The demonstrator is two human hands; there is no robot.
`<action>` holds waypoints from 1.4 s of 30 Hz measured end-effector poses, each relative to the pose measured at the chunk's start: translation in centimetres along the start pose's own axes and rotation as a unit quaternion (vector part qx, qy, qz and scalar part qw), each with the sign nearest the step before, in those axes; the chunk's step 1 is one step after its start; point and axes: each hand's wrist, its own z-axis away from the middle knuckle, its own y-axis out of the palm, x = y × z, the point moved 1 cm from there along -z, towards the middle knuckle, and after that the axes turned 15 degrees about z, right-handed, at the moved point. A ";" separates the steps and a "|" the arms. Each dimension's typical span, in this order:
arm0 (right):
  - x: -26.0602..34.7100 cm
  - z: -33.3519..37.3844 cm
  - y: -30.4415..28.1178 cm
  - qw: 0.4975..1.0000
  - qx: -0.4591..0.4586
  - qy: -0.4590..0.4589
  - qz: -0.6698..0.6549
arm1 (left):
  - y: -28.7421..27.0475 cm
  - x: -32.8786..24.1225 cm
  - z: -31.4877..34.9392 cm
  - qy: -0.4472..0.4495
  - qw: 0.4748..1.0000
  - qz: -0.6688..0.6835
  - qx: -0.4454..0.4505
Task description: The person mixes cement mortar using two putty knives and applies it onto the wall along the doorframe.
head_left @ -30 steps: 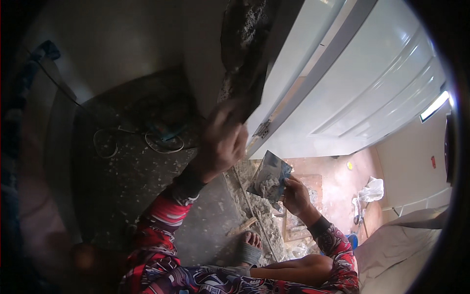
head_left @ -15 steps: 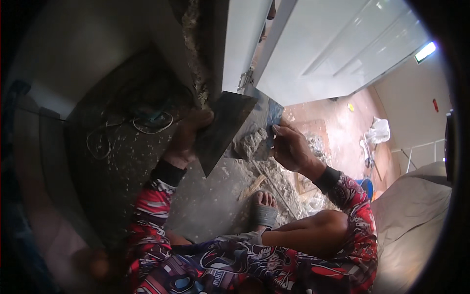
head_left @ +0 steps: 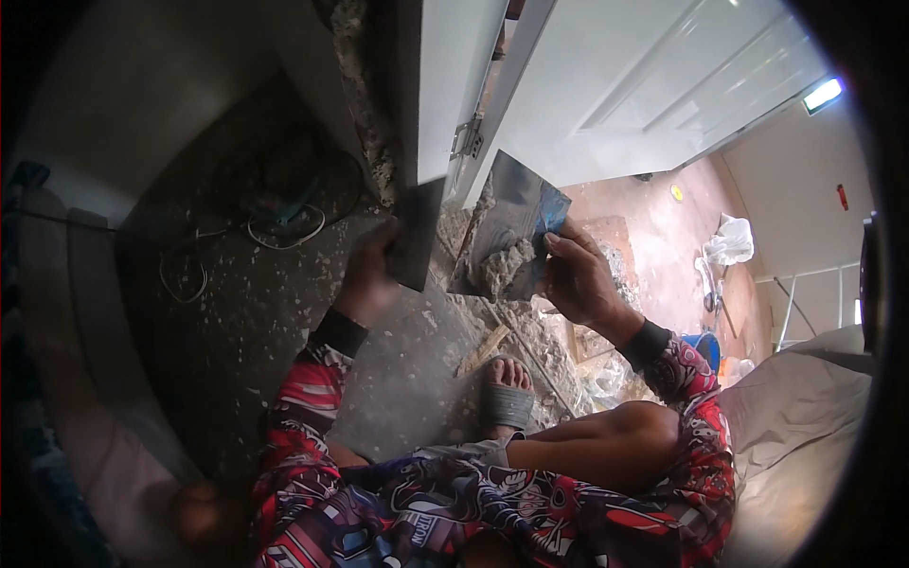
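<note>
My left hand is closed on the edge of a dark, thin flat plate, tilted nearly upright. A second flat plate, grey with a bluish right edge, is gripped at that edge by my right hand, thumb on top. Toward its near end sits a lump of wet grey mortar, and more is smeared along its left edge. A narrow gap separates the two plates. Just beyond the dark plate stands the white door frame, with rough mortar on its left side.
A white panelled door hangs open on the right by a hinge. Broken mortar and rubble lie beside my sandalled foot. A blue power tool with a white cord rests on the speckled floor at left. A blue bucket stands right.
The plates have moved apart: the dark one went left and turned more upright, uncovering more of the mortar plate. My right hand shifted slightly right with its plate.
</note>
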 end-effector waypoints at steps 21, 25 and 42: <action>2.2 -0.4 -1.7 0.990 -0.090 -0.031 0.107 | -0.5 3.2 4.2 0.385 0.546 -0.698 0.258; 2.8 -0.6 -3.1 0.992 -0.075 -0.027 0.097 | -1.0 1.5 3.2 0.280 0.743 -0.599 0.103; 1.2 2.0 -3.1 0.985 -0.123 0.045 0.114 | 5.2 -6.3 5.1 0.509 0.701 -0.463 0.186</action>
